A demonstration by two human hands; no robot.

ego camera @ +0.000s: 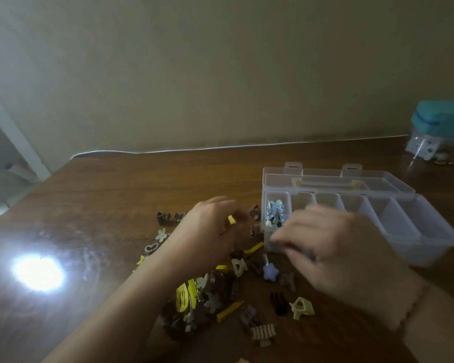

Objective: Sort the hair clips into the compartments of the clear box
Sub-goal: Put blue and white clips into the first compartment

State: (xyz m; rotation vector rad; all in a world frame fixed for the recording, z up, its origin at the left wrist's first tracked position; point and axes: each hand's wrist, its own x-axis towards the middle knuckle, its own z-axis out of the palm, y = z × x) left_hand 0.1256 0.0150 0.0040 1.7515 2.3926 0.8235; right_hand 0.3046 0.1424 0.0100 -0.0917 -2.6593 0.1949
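A pile of hair clips [207,294] in yellow, brown, cream and pale blue lies on the wooden table in front of me. My left hand [210,231] hovers over the pile's far side, fingers curled on a small yellow clip [231,219]. The clear box [430,231] stands open to the right, its lid folded back. Its leftmost compartment holds several pale blue clips [274,212]; the other visible compartments look empty. My right hand [333,244] is blurred over the box's near left corner, and whether it holds anything is hidden.
A blue star clip [270,271], a black claw clip [279,302] and a cream claw clip [302,307] lie loose near my right hand. A clear jar with a teal lid [440,119] stands at the far right. A bright glare [38,272] sits on the table's left.
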